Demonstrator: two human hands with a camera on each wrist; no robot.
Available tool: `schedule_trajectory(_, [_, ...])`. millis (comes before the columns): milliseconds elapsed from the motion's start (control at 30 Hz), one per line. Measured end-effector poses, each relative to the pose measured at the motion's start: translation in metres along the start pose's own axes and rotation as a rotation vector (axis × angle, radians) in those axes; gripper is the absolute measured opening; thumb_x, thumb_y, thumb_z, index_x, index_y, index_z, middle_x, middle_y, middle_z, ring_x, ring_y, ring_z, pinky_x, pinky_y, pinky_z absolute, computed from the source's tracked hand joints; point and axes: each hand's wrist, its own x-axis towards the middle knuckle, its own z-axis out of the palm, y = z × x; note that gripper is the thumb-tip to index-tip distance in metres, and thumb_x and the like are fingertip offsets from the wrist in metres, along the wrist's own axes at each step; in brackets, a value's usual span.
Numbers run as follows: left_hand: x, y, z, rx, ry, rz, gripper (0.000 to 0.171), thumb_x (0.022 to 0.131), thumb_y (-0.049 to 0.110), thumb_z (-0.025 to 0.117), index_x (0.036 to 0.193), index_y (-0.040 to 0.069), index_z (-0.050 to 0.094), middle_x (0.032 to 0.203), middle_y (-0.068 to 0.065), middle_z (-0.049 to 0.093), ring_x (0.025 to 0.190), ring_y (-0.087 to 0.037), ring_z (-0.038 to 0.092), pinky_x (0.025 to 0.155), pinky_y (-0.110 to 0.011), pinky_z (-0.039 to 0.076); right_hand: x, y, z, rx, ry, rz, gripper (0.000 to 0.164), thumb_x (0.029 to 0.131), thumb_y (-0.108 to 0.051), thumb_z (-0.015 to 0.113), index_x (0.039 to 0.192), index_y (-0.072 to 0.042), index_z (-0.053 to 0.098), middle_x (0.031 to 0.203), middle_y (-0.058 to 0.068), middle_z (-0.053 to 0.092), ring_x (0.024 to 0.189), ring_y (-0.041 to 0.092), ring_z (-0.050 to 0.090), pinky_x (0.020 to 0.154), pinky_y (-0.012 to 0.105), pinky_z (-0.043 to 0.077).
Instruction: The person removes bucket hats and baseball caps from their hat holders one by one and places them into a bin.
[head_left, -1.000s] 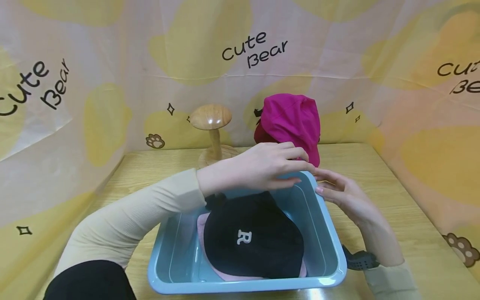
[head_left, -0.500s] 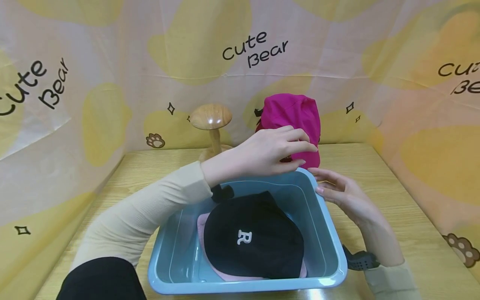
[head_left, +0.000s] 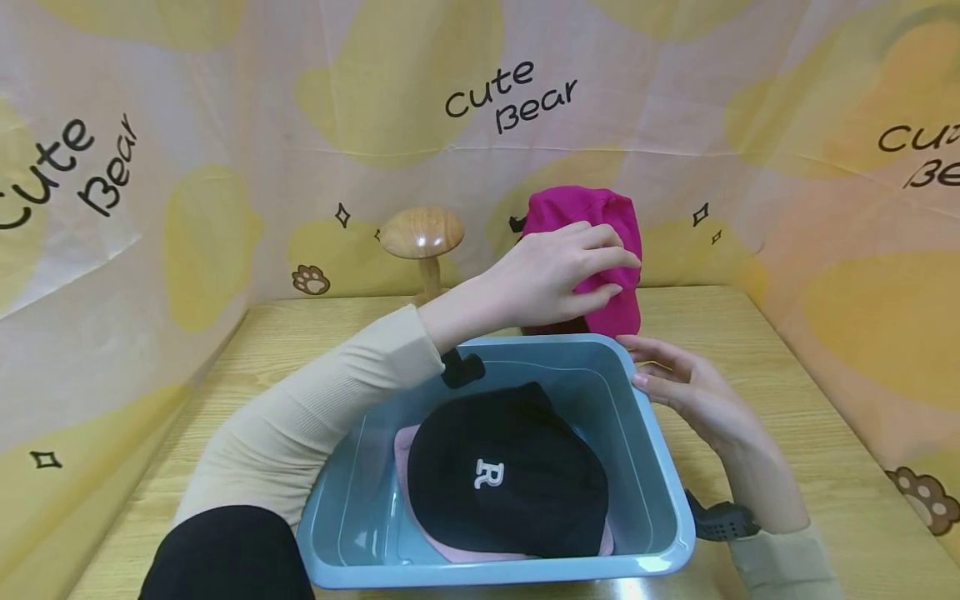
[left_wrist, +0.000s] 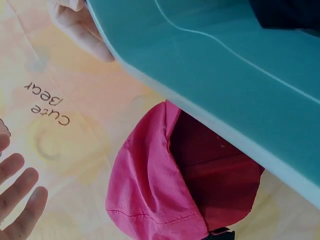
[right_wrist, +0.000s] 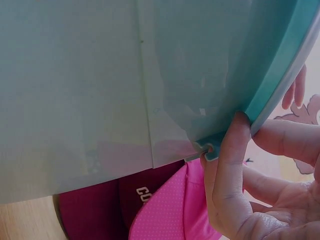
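My left hand (head_left: 566, 275) is raised over the far side of a blue plastic tub (head_left: 495, 573), fingers spread and holding nothing. In the head view it overlaps a bright pink cap (head_left: 622, 217) behind the tub. The left wrist view shows its fingers (left_wrist: 22, 195) apart from the pink cap (left_wrist: 150, 175), whose hollow side is dark red. My right hand (head_left: 693, 392) grips the tub's rim near the far right corner, thumb and fingers pinching it (right_wrist: 232, 165). Inside the tub lies a black cap (head_left: 517, 467) with a white R, on top of a light pink cap (head_left: 405, 442).
A wooden mushroom-shaped stand (head_left: 422, 233) is behind the tub to the left. Dark red fabric with pale lettering (right_wrist: 142, 192) shows beside the pink cap. A printed cloth (head_left: 360, 92) hangs behind the wooden table (head_left: 750, 358).
My left hand has lifted away from the tub's far right corner and moved up and back, in front of the pink cap. The right hand stays on the rim.
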Motion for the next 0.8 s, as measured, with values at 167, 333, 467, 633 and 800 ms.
schedule_trajectory(167, [0.009,-0.004,0.000,0.013,-0.006,-0.041,0.035,0.092,0.030,0.059,0.125,0.019,0.063,0.118,0.001,0.062,0.097,-0.012,0.056,0.074,-0.020,0.050,-0.001,0.000,0.000,-0.006,0.006,0.001,0.050,0.095,-0.012,0.054,0.143,-0.009,0.042,0.120,0.001,0.058,0.100,0.016,0.067,0.088,0.029,0.051])
schedule_trajectory(333, [0.018,-0.009,0.001,0.002,-0.005,-0.092,0.037,0.092,0.030,0.059,0.127,0.018,0.062,0.119,0.001,0.062,0.100,-0.011,0.057,0.080,-0.019,0.048,-0.001,0.000,0.000,-0.004,0.005,-0.002,0.049,0.095,-0.012,0.054,0.143,-0.008,0.042,0.121,-0.001,0.059,0.100,0.015,0.066,0.088,0.029,0.051])
schedule_trajectory(467, [0.024,-0.012,0.001,-0.006,-0.014,-0.141,0.037,0.093,0.031,0.058,0.128,0.019,0.061,0.121,0.001,0.061,0.103,-0.010,0.058,0.078,-0.019,0.048,0.000,0.000,0.001,-0.008,0.007,-0.002,0.049,0.095,-0.012,0.054,0.142,-0.008,0.043,0.122,-0.001,0.059,0.102,0.014,0.066,0.089,0.028,0.051])
schedule_trajectory(633, [0.033,-0.016,0.002,0.011,-0.048,-0.203,0.037,0.094,0.032,0.053,0.130,0.022,0.059,0.124,0.003,0.060,0.103,-0.008,0.058,0.073,-0.017,0.048,0.001,0.001,0.001,0.002,0.004,-0.006,0.048,0.095,-0.011,0.054,0.142,-0.007,0.043,0.122,-0.001,0.060,0.101,0.014,0.066,0.088,0.028,0.051])
schedule_trajectory(800, [0.043,-0.020,0.004,0.012,-0.046,-0.231,0.035,0.095,0.031,0.051,0.128,0.023,0.060,0.123,0.004,0.060,0.104,-0.008,0.057,0.074,-0.016,0.047,0.001,0.002,0.001,0.020,0.002,-0.010,0.048,0.095,-0.010,0.053,0.142,-0.007,0.043,0.121,0.000,0.060,0.100,0.013,0.067,0.087,0.027,0.051])
